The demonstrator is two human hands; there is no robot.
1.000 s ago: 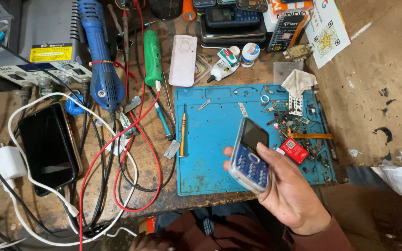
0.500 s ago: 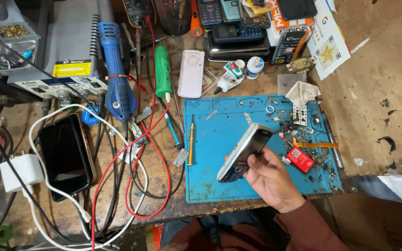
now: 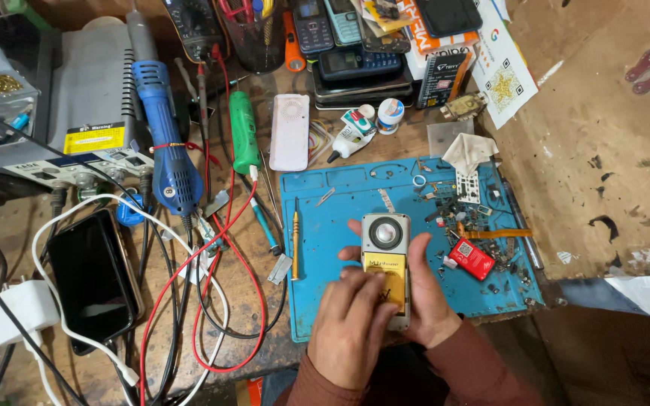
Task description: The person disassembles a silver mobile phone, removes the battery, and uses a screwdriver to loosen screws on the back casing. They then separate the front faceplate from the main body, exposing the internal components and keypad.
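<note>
I see the opened phone [image 3: 386, 267] over the blue mat [image 3: 340, 195], back side up. My right hand [image 3: 430, 301] grips it from below, and the left hand [image 3: 351, 327] lies on its lower part, fingers pressing the yellow battery [image 3: 390, 280].

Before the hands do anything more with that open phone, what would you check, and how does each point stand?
1. Phone held by both hands: ok. The right hand cradles it from beneath, the left hand lies over its lower half.
2. Back cover off: ok. The round speaker and yellow battery show.
3. Phone over the blue mat: ok.
4. Screwdriver within reach: ok. It lies on the mat's left edge, untouched.
5. Loose parts clear of the hands: ok. They lie to the right, with the red part.
6. Battery seated or lifting: cannot tell. The left-hand fingers cover its lower end.
</note>
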